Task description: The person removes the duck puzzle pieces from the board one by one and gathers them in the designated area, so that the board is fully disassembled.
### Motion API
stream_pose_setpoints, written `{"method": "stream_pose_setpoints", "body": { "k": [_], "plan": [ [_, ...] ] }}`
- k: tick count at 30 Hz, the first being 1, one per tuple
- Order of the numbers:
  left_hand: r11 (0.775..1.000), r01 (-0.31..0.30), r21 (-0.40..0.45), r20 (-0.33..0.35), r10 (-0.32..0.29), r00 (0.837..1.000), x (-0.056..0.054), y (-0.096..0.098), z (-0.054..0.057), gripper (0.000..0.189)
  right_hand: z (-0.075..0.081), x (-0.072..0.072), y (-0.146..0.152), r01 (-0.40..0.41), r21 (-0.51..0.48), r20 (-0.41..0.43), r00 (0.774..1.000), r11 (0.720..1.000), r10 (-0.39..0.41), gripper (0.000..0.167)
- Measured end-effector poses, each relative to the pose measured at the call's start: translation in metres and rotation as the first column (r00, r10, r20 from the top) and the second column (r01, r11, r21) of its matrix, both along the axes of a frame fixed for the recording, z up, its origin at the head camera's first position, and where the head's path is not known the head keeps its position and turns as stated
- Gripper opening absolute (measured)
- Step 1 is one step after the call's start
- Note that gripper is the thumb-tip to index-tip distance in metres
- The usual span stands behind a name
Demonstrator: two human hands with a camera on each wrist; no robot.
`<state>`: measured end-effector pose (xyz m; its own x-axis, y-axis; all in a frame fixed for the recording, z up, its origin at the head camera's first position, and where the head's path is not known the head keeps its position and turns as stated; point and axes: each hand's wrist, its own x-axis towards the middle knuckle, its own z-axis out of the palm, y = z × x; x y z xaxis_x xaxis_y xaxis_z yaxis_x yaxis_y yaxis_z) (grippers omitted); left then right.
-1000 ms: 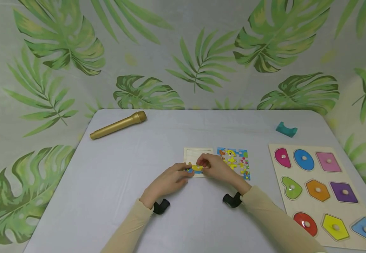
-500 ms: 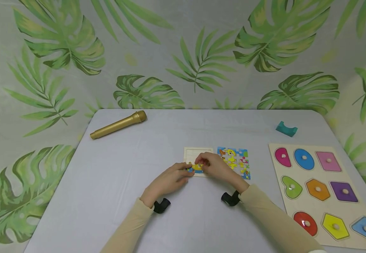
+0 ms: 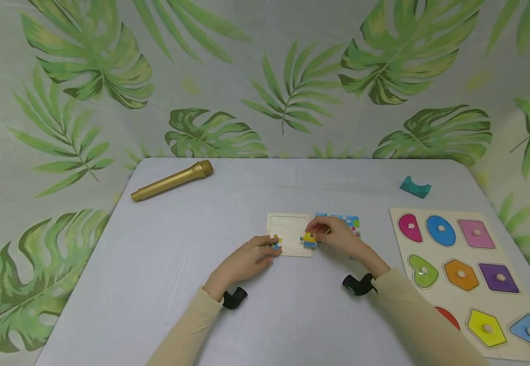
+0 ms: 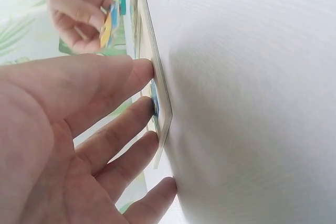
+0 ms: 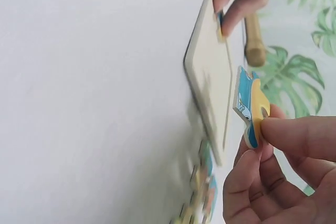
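A small wooden puzzle tray (image 3: 291,226) lies on the table, its floor mostly bare. One yellow-and-blue puzzle piece (image 3: 276,242) sits in its near left corner. My left hand (image 3: 246,256) rests there, fingertips on that piece and at the tray's edge (image 4: 165,98). Between thumb and fingers, my right hand (image 3: 340,240) pinches another puzzle piece (image 5: 253,103), yellow and blue, raised over the tray's right edge. Behind that hand lie more puzzle pieces (image 3: 352,222), partly covered in the head view; in the right wrist view several loose pieces (image 5: 206,187) show beside the tray.
At the right stands a large knob board (image 3: 441,254) with coloured shapes, its lower left part under my right sleeve. A teal curved block (image 3: 415,187) lies behind it. The gold microphone (image 3: 172,181) is at the back left. Leaf-patterned cloth (image 3: 292,81) hangs behind the table.
My right hand has lifted a yellow-and-blue piece out of the tray's lower row and carried it right, baring the tray floor. The left hand has stayed at the corner.
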<state>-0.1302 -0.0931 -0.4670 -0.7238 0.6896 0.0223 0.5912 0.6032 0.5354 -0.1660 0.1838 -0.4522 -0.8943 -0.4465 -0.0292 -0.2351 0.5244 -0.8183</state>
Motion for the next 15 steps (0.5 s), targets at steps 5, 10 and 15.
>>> {"method": "stream_pose_setpoints", "body": {
  "k": [5,10,15],
  "plan": [
    [1.0,0.001,0.003,0.003,-0.001,1.0,0.001,0.0,0.001,0.03,-0.002,0.005,0.022,0.01,0.017,0.014,1.0,1.0,-0.01,0.014],
    [1.0,0.006,0.016,-0.008,-0.006,1.0,0.001,0.001,0.002,0.029,-0.006,0.011,0.037,0.043,0.074,0.021,0.999,0.996,-0.045,0.012],
    [1.0,0.007,0.023,-0.01,-0.007,1.0,0.001,0.001,0.001,0.029,-0.009,0.016,0.045,0.073,0.114,0.031,0.997,0.991,-0.077,0.012]
  ]
}}
